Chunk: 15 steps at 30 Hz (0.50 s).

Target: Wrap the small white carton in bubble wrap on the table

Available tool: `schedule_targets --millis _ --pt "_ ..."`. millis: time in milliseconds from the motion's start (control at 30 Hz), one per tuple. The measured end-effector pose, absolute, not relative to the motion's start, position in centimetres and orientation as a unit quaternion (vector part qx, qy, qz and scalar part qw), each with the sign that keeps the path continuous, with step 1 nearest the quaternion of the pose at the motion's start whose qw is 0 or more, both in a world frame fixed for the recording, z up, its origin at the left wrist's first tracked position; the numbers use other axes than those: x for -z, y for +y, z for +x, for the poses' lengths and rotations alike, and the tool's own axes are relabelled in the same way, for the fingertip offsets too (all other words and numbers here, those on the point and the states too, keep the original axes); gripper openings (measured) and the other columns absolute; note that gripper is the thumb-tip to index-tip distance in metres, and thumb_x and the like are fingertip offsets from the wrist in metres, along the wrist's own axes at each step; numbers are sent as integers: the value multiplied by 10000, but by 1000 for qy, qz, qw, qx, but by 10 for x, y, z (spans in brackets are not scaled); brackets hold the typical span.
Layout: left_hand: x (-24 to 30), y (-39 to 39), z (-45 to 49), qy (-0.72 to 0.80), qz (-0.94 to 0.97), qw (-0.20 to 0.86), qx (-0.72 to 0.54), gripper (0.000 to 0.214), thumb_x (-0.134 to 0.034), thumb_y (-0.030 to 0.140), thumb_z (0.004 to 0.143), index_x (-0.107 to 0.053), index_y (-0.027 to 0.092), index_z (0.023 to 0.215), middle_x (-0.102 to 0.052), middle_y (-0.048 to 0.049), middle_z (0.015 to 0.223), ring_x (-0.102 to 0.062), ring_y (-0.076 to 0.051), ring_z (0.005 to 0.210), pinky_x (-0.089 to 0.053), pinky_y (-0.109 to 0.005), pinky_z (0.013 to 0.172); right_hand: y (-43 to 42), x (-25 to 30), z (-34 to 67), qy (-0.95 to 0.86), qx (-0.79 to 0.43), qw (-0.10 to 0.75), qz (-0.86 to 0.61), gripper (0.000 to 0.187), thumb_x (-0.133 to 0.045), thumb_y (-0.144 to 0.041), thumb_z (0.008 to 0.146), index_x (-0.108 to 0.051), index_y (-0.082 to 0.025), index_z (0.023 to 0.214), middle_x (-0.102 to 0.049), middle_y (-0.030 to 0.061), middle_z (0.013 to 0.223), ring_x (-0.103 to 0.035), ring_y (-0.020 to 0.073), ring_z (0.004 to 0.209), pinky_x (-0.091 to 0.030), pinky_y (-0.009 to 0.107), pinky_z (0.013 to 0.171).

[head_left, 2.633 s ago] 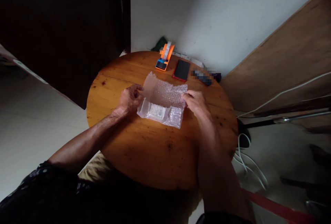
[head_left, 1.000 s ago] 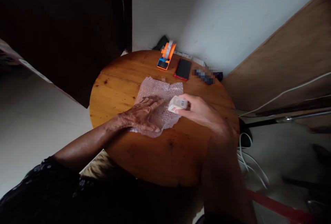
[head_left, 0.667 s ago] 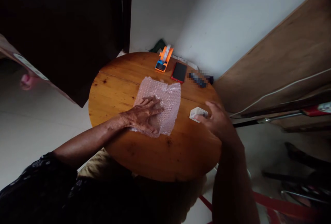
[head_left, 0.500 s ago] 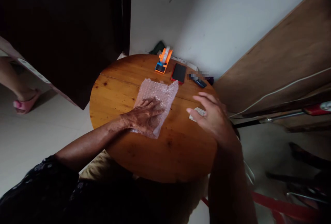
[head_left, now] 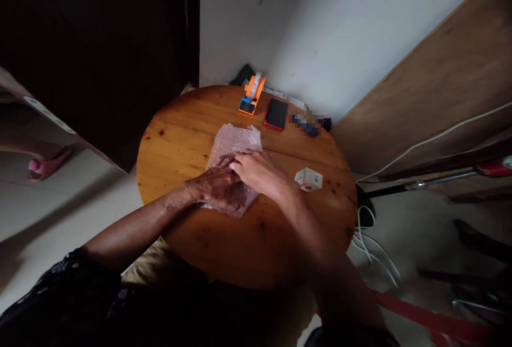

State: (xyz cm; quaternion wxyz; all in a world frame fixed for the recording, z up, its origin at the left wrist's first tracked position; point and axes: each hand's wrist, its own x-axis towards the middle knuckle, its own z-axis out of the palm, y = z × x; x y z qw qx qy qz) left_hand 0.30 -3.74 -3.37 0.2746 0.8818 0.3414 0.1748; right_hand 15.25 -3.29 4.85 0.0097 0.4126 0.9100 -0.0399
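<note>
A sheet of pinkish bubble wrap (head_left: 232, 141) lies on the round wooden table (head_left: 176, 123). My left hand (head_left: 220, 184) rests palm down on the wrap, fingers stretched out. Reaching in from the right, my right hand (head_left: 260, 171) lies with its fingers flat over the wrap's right part, its fingertips at or over the left fingers. Both hands cover much of the sheet, and I cannot tell whether anything is beneath it. To the right of my right hand a small white box (head_left: 309, 179) with a red mark sits on the wood.
At the table's back stand an orange and blue tape dispenser (head_left: 252, 95), a black phone-like slab with red edges (head_left: 276, 113) and a blurred-out dark object (head_left: 306, 123). A white wall rises behind. At left, a person's foot in a pink slipper (head_left: 46, 165) shows.
My right hand has moved left, from above the small box onto the bubble wrap, uncovering the box. The wrap's right edge is now folded or pressed inward. My left hand stays put.
</note>
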Motion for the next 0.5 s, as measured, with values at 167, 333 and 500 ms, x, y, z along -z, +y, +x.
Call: schedule_targets --millis 167,333,500 --pt "19 -37 2 327 917 208 -96 1004 -776 634 685 -415 255 1542 -247 -157 1683 -146 -448 1552 -157 -606 1230 -41 -51 206 814 83 53 572 211 -593 -368 937 -748 -225 935 -756 125 918 -698 283 905 -477 392 791" --pt "19 -31 -7 345 913 197 -92 906 -719 701 738 -505 235 1484 -274 -149 1677 -161 -432 1555 -134 -613 1242 -57 -29 235 823 77 -17 563 398 -713 -411 818 -706 -260 1187 -679 108 1283 -637 333 1156 -495 483 965" --pt "16 -27 -9 387 904 162 -85 789 -685 637 811 -534 219 1463 -367 -130 1637 -227 -392 1541 -164 -577 1250 -61 -17 241 818 77 -43 569 502 -679 -415 845 -665 -213 1304 -597 122 1434 -568 362 1275 -456 524 1079"
